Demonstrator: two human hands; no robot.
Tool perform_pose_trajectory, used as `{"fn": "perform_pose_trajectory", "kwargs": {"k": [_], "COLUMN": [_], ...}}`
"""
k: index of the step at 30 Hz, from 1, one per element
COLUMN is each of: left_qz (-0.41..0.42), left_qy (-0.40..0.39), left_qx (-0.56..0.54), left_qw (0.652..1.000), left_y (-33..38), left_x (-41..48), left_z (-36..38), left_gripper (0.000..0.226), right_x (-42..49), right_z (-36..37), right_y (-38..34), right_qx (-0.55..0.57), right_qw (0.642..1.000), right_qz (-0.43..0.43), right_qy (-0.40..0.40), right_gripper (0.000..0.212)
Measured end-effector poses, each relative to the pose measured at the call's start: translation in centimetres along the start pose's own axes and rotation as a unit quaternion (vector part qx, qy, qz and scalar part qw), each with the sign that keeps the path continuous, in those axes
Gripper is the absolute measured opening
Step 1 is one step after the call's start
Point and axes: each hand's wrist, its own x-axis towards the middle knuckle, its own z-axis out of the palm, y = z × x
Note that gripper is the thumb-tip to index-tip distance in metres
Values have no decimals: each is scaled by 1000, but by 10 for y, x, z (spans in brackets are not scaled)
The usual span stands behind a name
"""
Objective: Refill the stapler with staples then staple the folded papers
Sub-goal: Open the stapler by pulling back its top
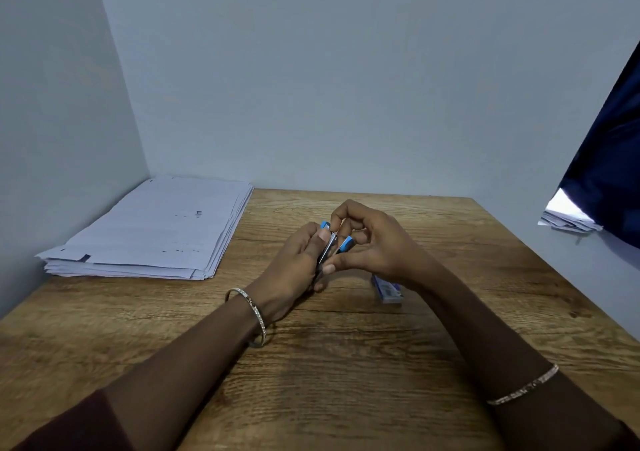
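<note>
A small blue and silver stapler [333, 242] is held above the middle of the wooden table [346, 364], its two arms spread apart. My left hand [296, 263] grips its lower body, thumb on the metal. My right hand [374, 242] pinches the blue upper end with fingers and thumb. A small blue staple box [388, 289] lies on the table just under my right wrist, partly hidden. A stack of white papers [156, 228] lies at the back left corner. Whether staples sit in the stapler cannot be seen.
Grey walls close the table at the left and back. A dark blue cloth [609, 159] hangs at the right with some papers [568, 218] beneath it. Bare wood lies between me and my hands.
</note>
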Motion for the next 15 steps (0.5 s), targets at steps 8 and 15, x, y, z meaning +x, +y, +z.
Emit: {"fn": "perform_pose_trajectory", "kwargs": {"k": [8,15], "left_qz": [-10,8], "left_qy": [-28,90], "left_qx": [14,-63], "left_qw": [999,994], "left_y": [0,9], "left_x": [-4,6], "left_z": [5,-6], "left_gripper": [26,32], "right_x": [-1,-1], "right_z": [-3,10], "right_y": [-3,-8], "right_qx": [-33,10], "right_qw": [999,999], "right_qz": [-18,-52], "right_qy": [-28,-1], "right_gripper": [49,49]}}
